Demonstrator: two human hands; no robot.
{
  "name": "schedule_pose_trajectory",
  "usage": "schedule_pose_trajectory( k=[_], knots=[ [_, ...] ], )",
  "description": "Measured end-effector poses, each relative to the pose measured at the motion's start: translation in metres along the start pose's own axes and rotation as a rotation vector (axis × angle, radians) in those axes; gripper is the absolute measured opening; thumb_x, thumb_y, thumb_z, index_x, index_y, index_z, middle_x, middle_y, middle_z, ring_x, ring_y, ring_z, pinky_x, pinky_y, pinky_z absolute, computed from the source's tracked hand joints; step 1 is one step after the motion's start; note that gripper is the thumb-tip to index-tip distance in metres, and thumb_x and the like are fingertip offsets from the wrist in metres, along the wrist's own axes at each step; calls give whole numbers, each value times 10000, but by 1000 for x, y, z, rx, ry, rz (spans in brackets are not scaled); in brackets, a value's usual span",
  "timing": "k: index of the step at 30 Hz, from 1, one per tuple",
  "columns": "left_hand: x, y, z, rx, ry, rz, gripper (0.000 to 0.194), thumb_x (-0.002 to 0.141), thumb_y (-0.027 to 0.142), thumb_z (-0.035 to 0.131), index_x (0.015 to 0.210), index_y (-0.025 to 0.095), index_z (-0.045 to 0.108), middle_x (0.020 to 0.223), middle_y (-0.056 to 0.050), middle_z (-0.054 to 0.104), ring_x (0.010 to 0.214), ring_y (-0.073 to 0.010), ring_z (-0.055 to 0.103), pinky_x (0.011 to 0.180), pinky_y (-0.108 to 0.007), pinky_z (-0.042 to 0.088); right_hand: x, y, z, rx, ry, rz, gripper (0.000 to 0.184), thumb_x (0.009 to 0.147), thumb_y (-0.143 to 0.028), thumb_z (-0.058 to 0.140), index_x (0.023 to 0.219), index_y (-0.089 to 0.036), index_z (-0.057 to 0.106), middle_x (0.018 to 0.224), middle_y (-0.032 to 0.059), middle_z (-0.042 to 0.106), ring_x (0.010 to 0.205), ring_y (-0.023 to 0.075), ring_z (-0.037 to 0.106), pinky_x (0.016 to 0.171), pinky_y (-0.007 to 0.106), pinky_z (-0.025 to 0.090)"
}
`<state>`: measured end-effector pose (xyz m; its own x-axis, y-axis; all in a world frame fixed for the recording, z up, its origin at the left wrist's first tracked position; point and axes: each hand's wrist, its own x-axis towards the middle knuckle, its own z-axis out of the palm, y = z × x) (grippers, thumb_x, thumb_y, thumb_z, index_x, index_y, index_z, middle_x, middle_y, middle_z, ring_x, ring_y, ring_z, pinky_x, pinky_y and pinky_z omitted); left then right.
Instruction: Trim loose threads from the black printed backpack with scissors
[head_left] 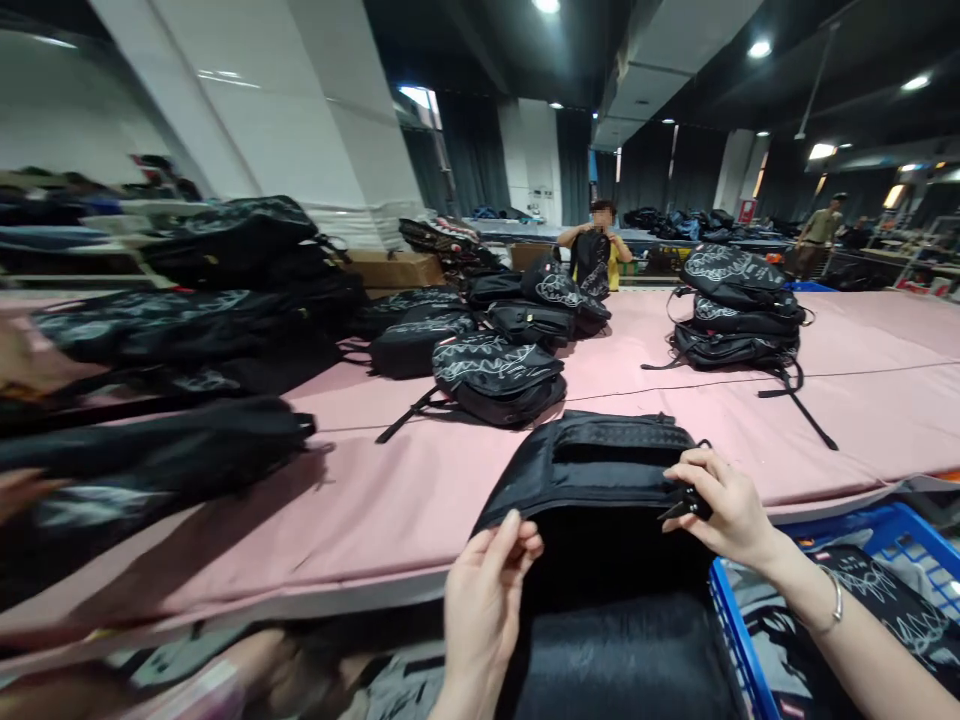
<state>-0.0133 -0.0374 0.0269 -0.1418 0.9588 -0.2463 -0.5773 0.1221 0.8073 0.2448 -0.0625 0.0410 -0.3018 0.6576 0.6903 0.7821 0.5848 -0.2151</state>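
Observation:
An opened black backpack point(622, 475) is in front of me at the table's near edge, its flap raised and its dark inside showing. My left hand point(487, 600) is closed in a pinch at the left edge of its opening. At the right edge, my right hand point(724, 505) is closed around small black thread snips point(684, 505) with the pointed tip toward the left. The fingertips of that hand also touch the flap's edge. A bracelet circles my right wrist.
Backpacks with white line prints lie on the pink-covered table point(360, 510), including a near one point(499, 375) and a stack point(739, 310) at right. A blue crate point(731, 640) holding bags stands at lower right. Other people are at left and beyond the table.

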Motion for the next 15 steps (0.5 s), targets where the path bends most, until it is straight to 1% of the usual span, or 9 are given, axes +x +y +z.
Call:
schedule_pose_trajectory(
  k=[2,4,5,7,9,11,13,14,15],
  knots=[
    [4,0,-2,21,9,-2,382,395,371,842,609,138,625,576,18,627,546,-85,567,543,-173,488,-20,20,2,-16,71,36,359,734,-145,560,1089,-202,551,984,82,558,893,192,579,720,305,523],
    [7,-4,-4,104,-8,60,362,458,427,808,618,155,629,579,19,623,542,-99,573,534,-196,491,-35,34,7,12,159,46,442,709,-44,474,1101,-221,571,970,68,585,897,175,590,733,294,522],
    [8,-7,-6,209,-24,168,334,540,461,759,640,166,637,595,12,631,549,-112,584,540,-217,498,-39,39,10,41,205,47,488,698,-11,441,1112,-231,575,962,61,598,890,163,595,735,286,521],
    [10,-11,-10,486,-55,487,289,652,474,678,665,186,658,630,-10,650,587,-145,604,615,-283,515,-41,43,15,125,269,59,510,705,11,418,1118,-236,586,934,55,617,855,145,603,716,267,518],
    [16,-10,-13,748,-42,844,218,616,416,726,674,210,690,683,-31,675,641,-172,613,746,-341,498,-35,43,18,233,276,101,423,740,-17,436,1061,-218,623,860,51,624,779,131,604,665,248,509],
    [25,-1,-14,959,-44,1154,215,544,319,786,735,246,721,814,-54,698,763,-211,618,867,-382,443,-24,42,17,353,206,163,290,772,-78,480,966,-192,662,782,44,619,707,123,588,624,239,489],
    [39,14,-12,1110,-178,1378,249,636,269,720,885,283,714,950,-62,690,876,-234,610,907,-389,419,-12,44,14,472,97,240,185,771,-141,540,887,-170,681,745,36,613,677,119,572,619,239,470],
    [46,22,-9,1151,-291,1433,255,704,258,652,952,295,695,965,-56,687,884,-226,613,889,-370,434,-6,45,12,527,33,289,154,757,-162,569,859,-160,685,744,34,614,681,119,566,631,241,462],
    [54,30,-6,1162,-423,1419,258,747,251,595,985,302,683,935,-47,692,848,-209,625,848,-333,459,-1,48,10,575,-34,338,135,742,-175,591,834,-151,686,744,30,613,686,119,560,643,241,453]
  ],
)
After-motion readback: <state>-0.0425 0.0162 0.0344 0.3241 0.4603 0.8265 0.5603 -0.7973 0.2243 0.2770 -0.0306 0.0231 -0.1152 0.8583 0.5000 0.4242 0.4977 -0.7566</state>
